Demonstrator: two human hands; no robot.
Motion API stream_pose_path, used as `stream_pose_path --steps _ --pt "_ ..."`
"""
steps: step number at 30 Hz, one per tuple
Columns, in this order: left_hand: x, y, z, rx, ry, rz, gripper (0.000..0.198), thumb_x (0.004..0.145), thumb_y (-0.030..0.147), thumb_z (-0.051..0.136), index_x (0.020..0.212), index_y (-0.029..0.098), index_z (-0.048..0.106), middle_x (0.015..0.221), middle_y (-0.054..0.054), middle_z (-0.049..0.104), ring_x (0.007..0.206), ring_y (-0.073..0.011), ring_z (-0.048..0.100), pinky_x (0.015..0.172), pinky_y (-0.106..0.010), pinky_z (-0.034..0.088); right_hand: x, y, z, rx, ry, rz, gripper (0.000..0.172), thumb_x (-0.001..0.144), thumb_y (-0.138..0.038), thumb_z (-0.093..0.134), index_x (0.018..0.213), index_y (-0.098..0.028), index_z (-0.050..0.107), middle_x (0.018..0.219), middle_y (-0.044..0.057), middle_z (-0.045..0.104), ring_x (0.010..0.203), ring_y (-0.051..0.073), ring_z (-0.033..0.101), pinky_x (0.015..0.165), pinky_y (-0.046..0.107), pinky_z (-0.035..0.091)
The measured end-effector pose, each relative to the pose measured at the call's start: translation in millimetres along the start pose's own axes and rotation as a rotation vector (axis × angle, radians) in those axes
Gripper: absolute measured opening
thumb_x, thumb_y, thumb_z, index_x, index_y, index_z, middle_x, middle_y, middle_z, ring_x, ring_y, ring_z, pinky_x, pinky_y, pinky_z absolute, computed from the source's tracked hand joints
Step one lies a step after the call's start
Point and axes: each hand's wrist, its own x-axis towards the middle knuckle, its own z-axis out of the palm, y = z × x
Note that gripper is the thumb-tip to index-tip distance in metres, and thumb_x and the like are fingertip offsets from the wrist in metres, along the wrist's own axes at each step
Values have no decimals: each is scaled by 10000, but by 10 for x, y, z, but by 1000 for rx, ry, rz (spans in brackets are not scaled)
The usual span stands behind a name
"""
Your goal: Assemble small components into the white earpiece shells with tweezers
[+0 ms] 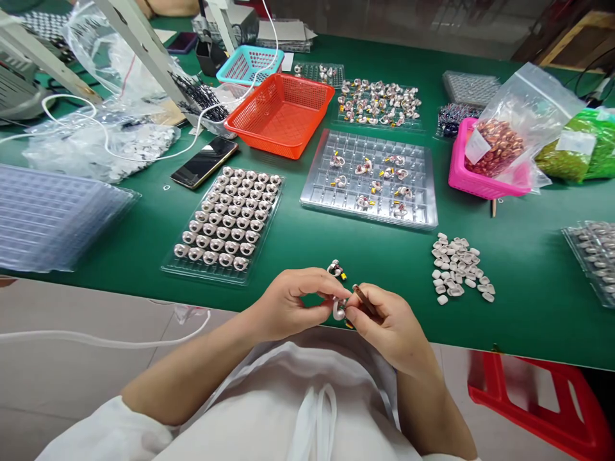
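My left hand and my right hand meet at the near edge of the green table. Both pinch one small white ring-shaped part between their fingertips. A thin brown stick also pokes out of the right hand's fingers. Just beyond the hands one small assembled part lies loose on the table. A heap of small white caps lies to the right of the hands. A clear tray full of white rings stands to the left.
A clear compartment tray holds several finished parts in the middle. Behind it are an orange basket, a teal basket, a pink basket with a bag of copper coils, a phone, stacked empty trays. A red stool stands at lower right.
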Motion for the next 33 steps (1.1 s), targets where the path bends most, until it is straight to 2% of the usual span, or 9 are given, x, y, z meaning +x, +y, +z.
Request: stream_pose_path --steps 4,9,12,16,19,24,26,28,33 --pt "0 -9 52 -138 68 -100 237 777 59 669 921 187 808 910 -81 776 817 -171 723 720 -241 582 8 -2 14 23 6 -14 146 938 -263 601 808 -199 616 734 -16 565 602 110 448 539 233 358" --pt "2 -38 46 -410 -18 -187 360 740 -9 648 972 204 823 966 -69 748 845 -164 719 715 -237 591 -4 13 7 92 28 67 201 931 -322 612 781 -190 592 718 -10 537 620 120 427 553 250 345" --pt "5 -65 40 -424 -49 -189 327 748 -6 671 961 187 827 967 -79 741 863 -172 722 744 -256 598 -13 32 -3 123 30 111 194 926 -326 613 791 -186 603 725 -6 538 643 129 438 579 262 352" --pt "1 -96 75 -336 -6 -201 259 759 32 701 951 161 818 918 -79 743 817 -160 717 739 -248 592 -16 67 4 137 57 115 165 917 -283 604 780 -192 594 716 -16 533 627 121 435 568 256 353" --pt "-10 -102 105 -265 42 -229 217 767 81 714 951 144 813 913 -89 744 827 -166 716 718 -232 593 -9 100 23 62 104 35 137 911 -233 604 777 -201 599 714 -25 531 606 111 438 536 237 353" --pt "-16 -77 110 -171 71 -260 223 766 105 695 958 125 808 914 -97 746 814 -173 729 711 -231 604 6 161 39 -176 179 -321 100 926 -136 592 901 -223 636 812 -3 619 685 119 554 577 222 418" --pt "-10 -67 105 -136 76 -257 223 769 108 684 952 125 809 919 -99 751 816 -174 733 710 -229 606 7 176 33 -234 186 -410 123 931 -115 584 954 -227 629 843 6 638 711 124 579 592 225 440" --pt "-4 -66 104 -117 78 -244 227 772 110 672 951 119 811 925 -105 755 822 -180 738 717 -235 609 5 178 27 -276 197 -437 129 936 -110 581 966 -228 623 847 7 639 702 122 578 589 227 443" --pt "-9 -91 147 -112 96 -232 232 779 119 653 947 101 812 911 -115 768 814 -192 748 737 -254 606 -3 144 33 -301 242 -378 114 947 -126 585 915 -225 631 803 -4 626 662 114 559 571 229 423"
